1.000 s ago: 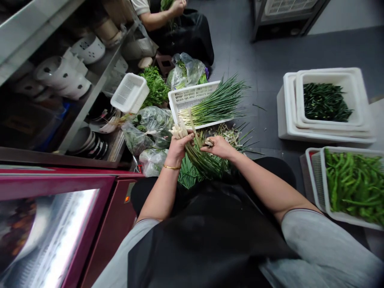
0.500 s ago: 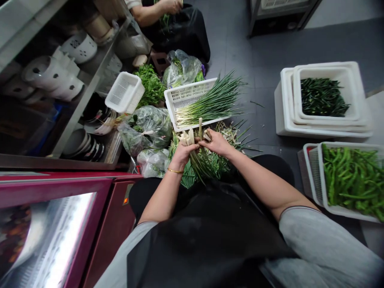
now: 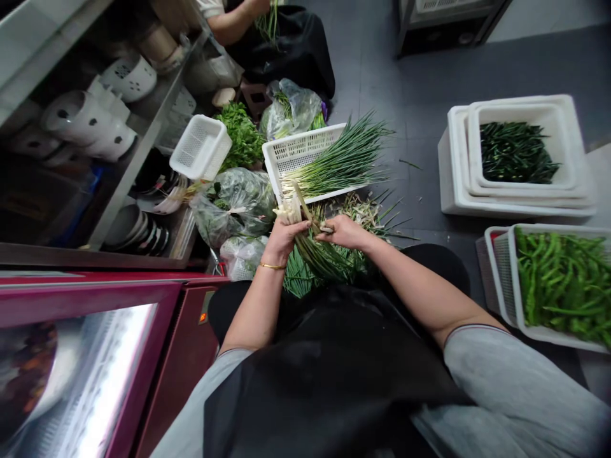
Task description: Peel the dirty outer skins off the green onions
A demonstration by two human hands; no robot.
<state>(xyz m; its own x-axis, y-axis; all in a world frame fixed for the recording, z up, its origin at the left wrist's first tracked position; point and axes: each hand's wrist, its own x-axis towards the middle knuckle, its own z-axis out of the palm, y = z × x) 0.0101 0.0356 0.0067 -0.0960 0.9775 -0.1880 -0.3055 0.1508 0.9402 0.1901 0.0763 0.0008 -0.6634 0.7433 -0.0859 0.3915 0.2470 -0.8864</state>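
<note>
My left hand is closed round a bunch of scallions, white ends up and green leaves hanging over toward my lap. One thicker stalk leans left across the bunch. Just to the right, my right hand is closed, its fingers pinching a scallion stalk with a pale end; the exact grip is partly hidden. Beneath both hands lies a heap of scallions and trimmings. Beyond them, a white plastic basket holds scallions laid side by side, their green tips over its right edge.
At left are bagged greens, a small white basket, a steel shelf and a red-framed glass-front cabinet. At right stand white tubs with dark green peppers and a basket of light green peppers. Another person's arm is at the top.
My left hand has shifted slightly left with the bunch. The upright stalk now tilts left, and my right hand has dropped a little. The other person's hand has moved up, partly out of view.
</note>
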